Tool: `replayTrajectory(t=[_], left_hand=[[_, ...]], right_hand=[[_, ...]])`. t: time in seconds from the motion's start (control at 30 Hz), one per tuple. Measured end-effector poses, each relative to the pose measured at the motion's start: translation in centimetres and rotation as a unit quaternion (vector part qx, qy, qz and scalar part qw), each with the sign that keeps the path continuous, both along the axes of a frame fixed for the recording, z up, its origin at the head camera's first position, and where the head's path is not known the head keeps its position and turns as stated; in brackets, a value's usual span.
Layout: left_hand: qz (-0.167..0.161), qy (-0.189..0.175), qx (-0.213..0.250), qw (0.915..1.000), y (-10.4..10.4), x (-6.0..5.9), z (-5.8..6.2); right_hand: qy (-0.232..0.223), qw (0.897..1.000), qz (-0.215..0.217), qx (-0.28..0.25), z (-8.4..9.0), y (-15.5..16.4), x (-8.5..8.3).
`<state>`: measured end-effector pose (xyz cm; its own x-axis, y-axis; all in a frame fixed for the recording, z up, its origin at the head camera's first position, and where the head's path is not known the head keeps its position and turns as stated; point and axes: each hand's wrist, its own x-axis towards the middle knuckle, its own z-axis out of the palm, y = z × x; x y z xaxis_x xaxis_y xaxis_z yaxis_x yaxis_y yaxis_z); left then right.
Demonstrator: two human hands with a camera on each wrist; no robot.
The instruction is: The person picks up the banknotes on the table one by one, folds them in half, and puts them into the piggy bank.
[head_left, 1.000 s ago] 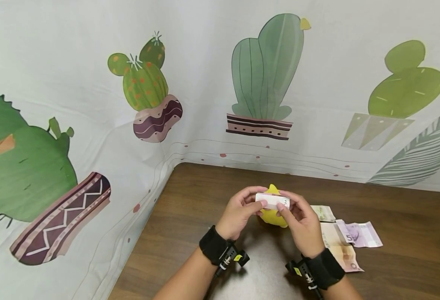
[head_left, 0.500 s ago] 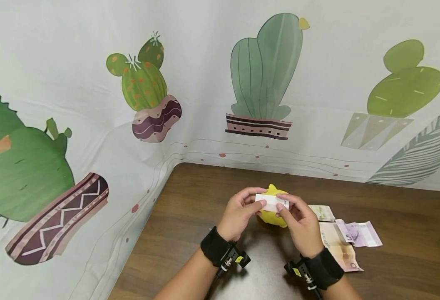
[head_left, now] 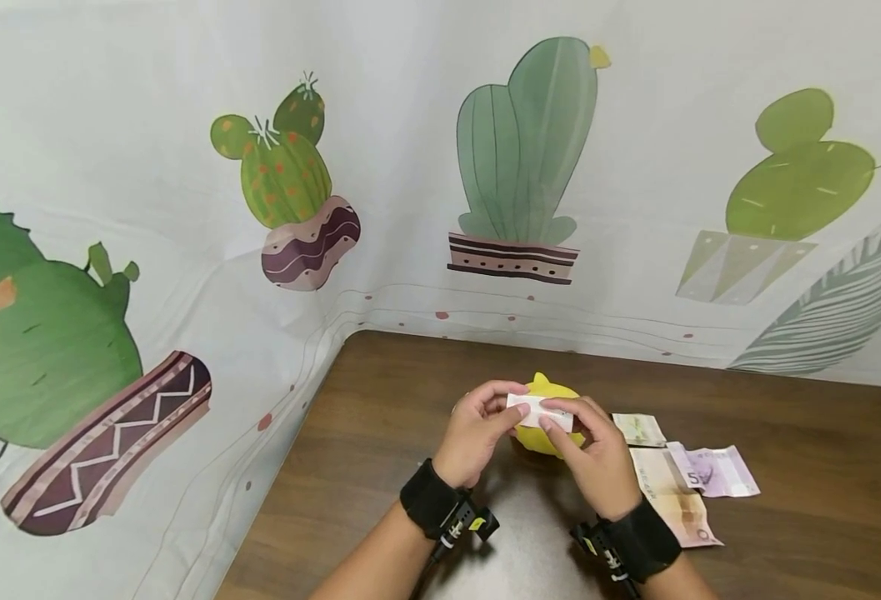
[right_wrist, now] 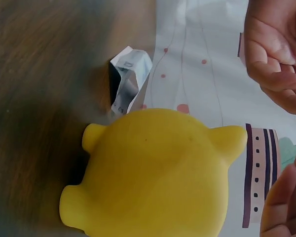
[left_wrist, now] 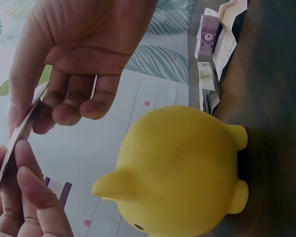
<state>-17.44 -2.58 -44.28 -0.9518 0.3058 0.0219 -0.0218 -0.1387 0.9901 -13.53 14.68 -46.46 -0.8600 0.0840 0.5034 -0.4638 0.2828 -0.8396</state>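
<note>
A small folded banknote (head_left: pixel 536 410), pale on the side facing me, is held up in front of a yellow piggy bank (head_left: pixel 541 442). My left hand (head_left: pixel 473 433) pinches its left end between thumb and fingers. At the other end my right hand (head_left: pixel 601 454) pinches it, thumb and index finger across its face. The left wrist view shows the banknote (left_wrist: pixel 39 94) nearly edge-on between the two hands, above the level of the piggy bank (left_wrist: pixel 177 168). In the right wrist view both hands are cut off at the edge, and the banknote is out of sight.
Right of the piggy bank, a purple banknote (head_left: pixel 725 472) overlaps a brownish one (head_left: pixel 673 483), with a greenish one (head_left: pixel 638 429) behind. A crumpled note (right_wrist: pixel 130 74) lies on the piggy bank's other side. A cactus-print cloth (head_left: pixel 395 300) borders the wooden table (head_left: pixel 823 467).
My right thumb and index finger have shifted inward over the banknote, covering more of its right end. The head view has tilted slightly.
</note>
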Motion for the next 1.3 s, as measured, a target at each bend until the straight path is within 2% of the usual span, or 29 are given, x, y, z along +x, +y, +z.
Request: replayTrajectory(t=[0.1, 0.2, 0.43, 0.63, 0.8, 1.0, 1.3], left_hand=[[-0.005, -0.003, 0.006, 1.0, -0.18, 0.06, 0.02], [-0.012, -0.014, 0.017, 0.9997, -0.27, 0.0, -0.04], [-0.039, -0.068, 0.066, 0.9948, -0.33, -0.1, 0.07], [-0.062, -0.086, 0.099, 0.9894, -0.46, -0.22, 0.22], [-0.061, -0.08, 0.105, 0.9894, -0.45, -0.25, 0.24], [-0.053, -0.067, 0.082, 0.993, -0.4, -0.29, 0.06], [-0.064, -0.062, 0.065, 0.9939, -0.39, -0.35, 0.13]], right_hand=[[0.002, 0.999, -0.001, 0.041, -0.05, 0.13, 0.02], [-0.001, 0.998, 0.001, 0.059, -0.01, 0.22, 0.06], [-0.006, 0.999, 0.006, 0.047, 0.09, 0.27, 0.08], [-0.005, 0.998, 0.004, 0.057, 0.09, 0.35, -0.04], [-0.011, 0.999, 0.009, 0.047, 0.16, 0.3, -0.03], [-0.036, 0.999, 0.004, 0.037, 0.34, 0.11, 0.26], [-0.075, 0.997, 0.024, -0.004, 0.23, 0.17, 0.23]])
